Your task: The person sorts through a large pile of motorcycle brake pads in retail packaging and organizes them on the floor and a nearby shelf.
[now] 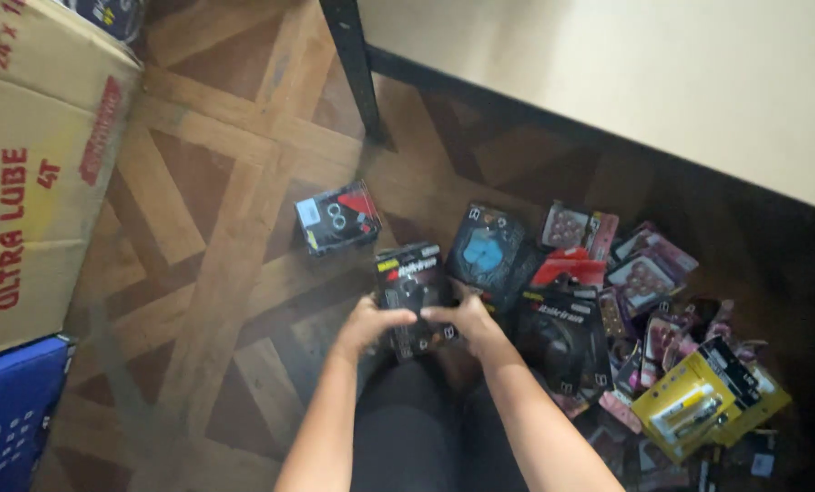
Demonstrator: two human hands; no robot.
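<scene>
Hold: our left hand (364,325) and right hand (469,321) clasp one black blister pack (413,293) by its lower edge, fingers curled on it, face up for viewing | Where: over the parquet floor (216,273), left edge of the heap of packs (626,310) | Apart: red-black pack (337,217) lies alone toward the cardboard box (34,164)

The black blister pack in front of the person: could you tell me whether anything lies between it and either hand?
Nothing visible does. The left hand and right hand both grip the black blister pack directly, holding it above the wooden floor.
</scene>
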